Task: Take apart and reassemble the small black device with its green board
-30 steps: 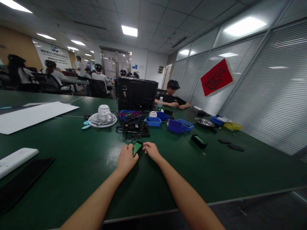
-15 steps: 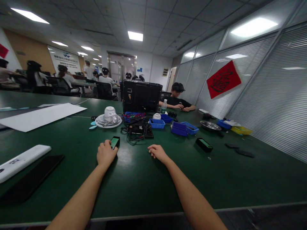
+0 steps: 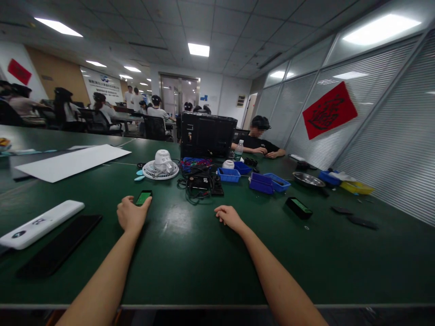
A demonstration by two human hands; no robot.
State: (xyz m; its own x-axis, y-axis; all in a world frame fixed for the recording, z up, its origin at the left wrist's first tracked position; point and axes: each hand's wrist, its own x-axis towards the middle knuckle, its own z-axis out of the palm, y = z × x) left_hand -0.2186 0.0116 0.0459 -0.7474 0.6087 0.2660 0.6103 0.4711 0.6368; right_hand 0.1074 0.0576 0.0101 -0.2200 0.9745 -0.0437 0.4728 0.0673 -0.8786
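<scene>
My left hand (image 3: 131,216) is closed around the near end of a small black box with a green face (image 3: 143,197). The thumb lies along its right side, and the far fingers are hidden behind the hand. The box is on the green table or just above it; I cannot tell which. My right hand (image 3: 230,217) rests on the table with its fingers curled in, and no object shows in it. A similar black box with a green face (image 3: 299,208) lies farther right, apart from both hands.
A white fan part (image 3: 163,165), tangled black cables (image 3: 200,192) and blue trays (image 3: 228,174) lie ahead. At the left are a white power strip-like bar (image 3: 44,224) and a black strip (image 3: 61,244). A metal dish (image 3: 308,179) is on the right; a person (image 3: 260,140) sits across.
My left hand has moved left across the table with the black box. My right hand stays in about the same place, and the view has shifted slightly.
</scene>
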